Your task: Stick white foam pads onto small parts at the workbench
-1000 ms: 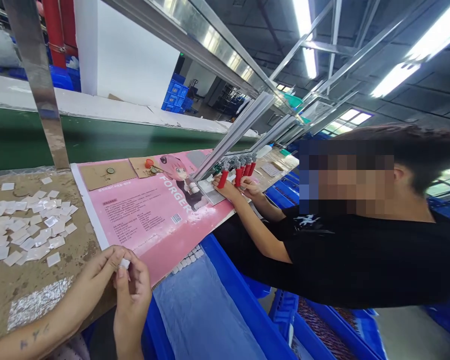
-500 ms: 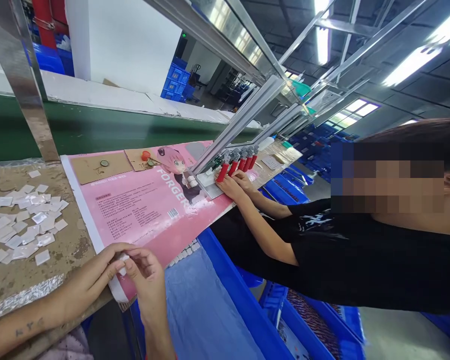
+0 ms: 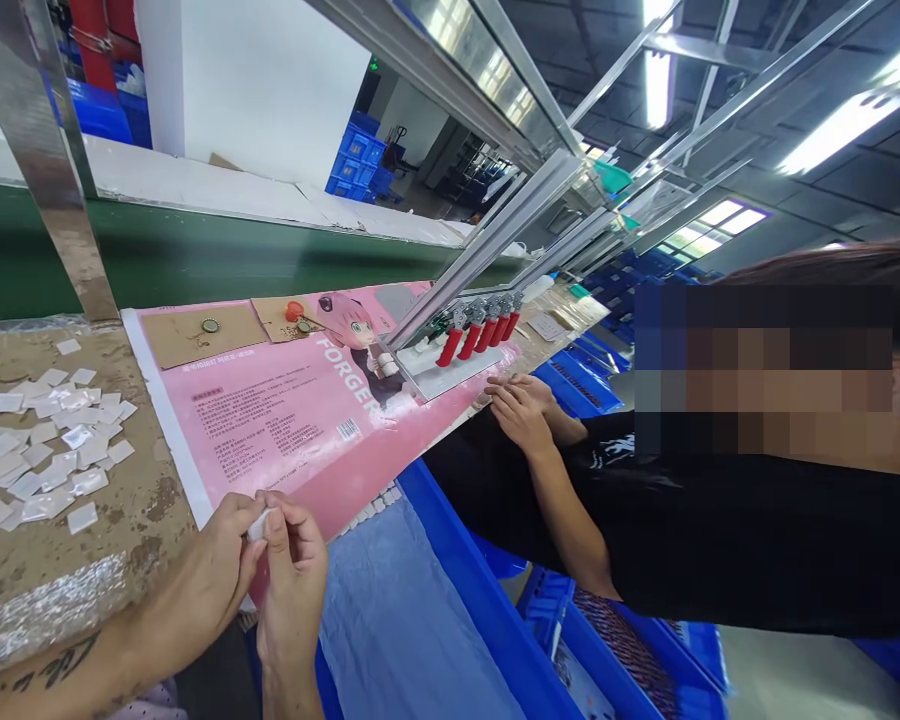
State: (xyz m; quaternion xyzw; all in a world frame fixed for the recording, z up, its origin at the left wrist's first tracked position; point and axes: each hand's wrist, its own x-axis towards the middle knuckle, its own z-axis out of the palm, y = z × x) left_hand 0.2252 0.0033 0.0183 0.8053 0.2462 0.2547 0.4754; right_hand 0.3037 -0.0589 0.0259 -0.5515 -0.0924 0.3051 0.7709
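Observation:
My left hand [image 3: 202, 578] and my right hand [image 3: 292, 575] pinch a small white square piece [image 3: 259, 525] between their fingertips, just over the near edge of the bench. A loose heap of similar glossy white squares [image 3: 37, 445] lies on the worn brown bench top [image 3: 67, 590] to my left. A long pink printed sheet [image 3: 285, 425] lies beside the heap, its lower edge close to my hands.
A co-worker's hands [image 3: 521, 410] rest at the sheet's far edge, near a row of red-handled clamps [image 3: 480, 335] on a metal jig. Blue crates [image 3: 480, 590] and a blue liner [image 3: 397, 620] sit below the bench. A green conveyor belt [image 3: 157, 255] runs behind.
The co-worker's hands have come off the red-handled clamps and moved toward the sheet's edge. My fingers have shifted slightly on the white square, and the view has turned a little.

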